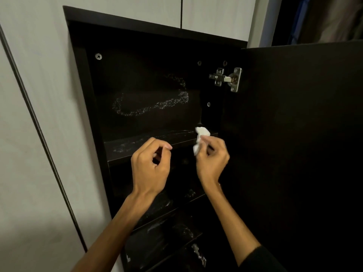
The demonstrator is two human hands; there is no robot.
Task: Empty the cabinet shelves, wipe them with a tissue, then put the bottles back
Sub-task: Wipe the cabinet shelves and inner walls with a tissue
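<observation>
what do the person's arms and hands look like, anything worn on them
Both forearms are bare. The left hand shows no ring, watch or glove. The right hand is also ungloved, and a dark sleeve shows at the upper part of the right arm near the frame's bottom edge.

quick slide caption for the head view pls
Right hand holds a tissue at the emptied cabinet's top shelf; left hand hovers alongside.
</observation>
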